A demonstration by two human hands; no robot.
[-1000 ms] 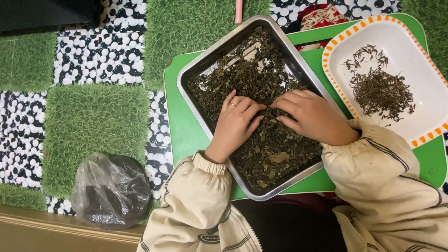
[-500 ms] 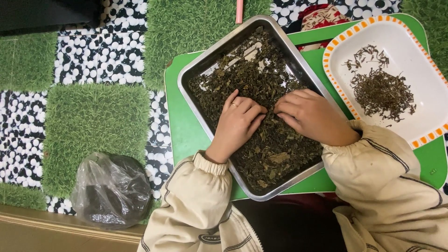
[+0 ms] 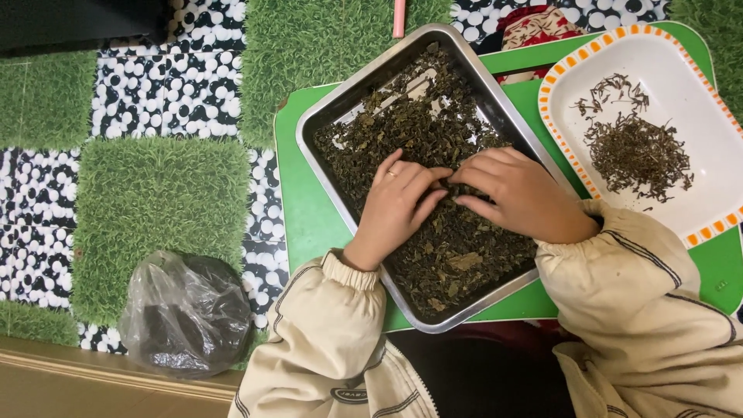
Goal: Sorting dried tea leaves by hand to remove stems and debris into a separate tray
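Underneath, a green board (image 3: 306,209) covers grass-and-pebble floor mats (image 3: 155,193).

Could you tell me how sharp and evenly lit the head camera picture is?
Head view: sharp throughout, lighting soft and even; a mild sheen on the metal tray rim, faint shadow under the left hand and right hand; no motion blur.
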